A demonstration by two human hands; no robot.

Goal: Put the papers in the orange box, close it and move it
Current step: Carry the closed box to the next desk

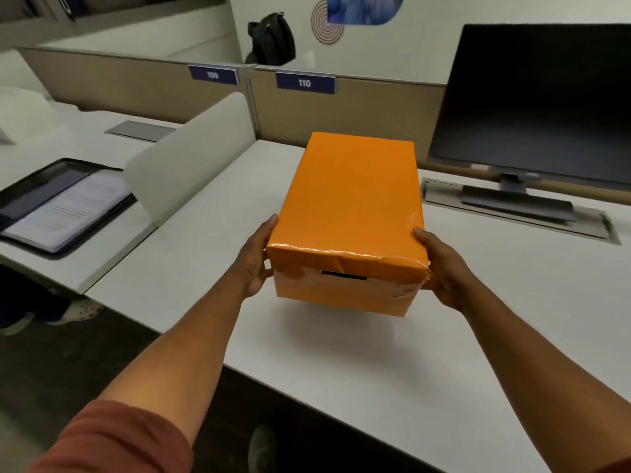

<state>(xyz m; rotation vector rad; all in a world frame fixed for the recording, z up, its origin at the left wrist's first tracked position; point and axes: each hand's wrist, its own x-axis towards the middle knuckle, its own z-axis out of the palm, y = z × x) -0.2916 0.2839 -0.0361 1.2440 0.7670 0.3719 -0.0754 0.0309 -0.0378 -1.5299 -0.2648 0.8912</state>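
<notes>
With arms outstretched, left hand [255,259], right hand [440,268] clamping closed orange box [351,199] sides

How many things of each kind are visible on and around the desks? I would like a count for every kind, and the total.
Orange box, lid on, held at both sides by the left hand and right hand: 1
Monitor: 1
Open folder with papers: 1
Backpack: 1
Desk number signs, 109 and 110: 2
Total: 6
</notes>
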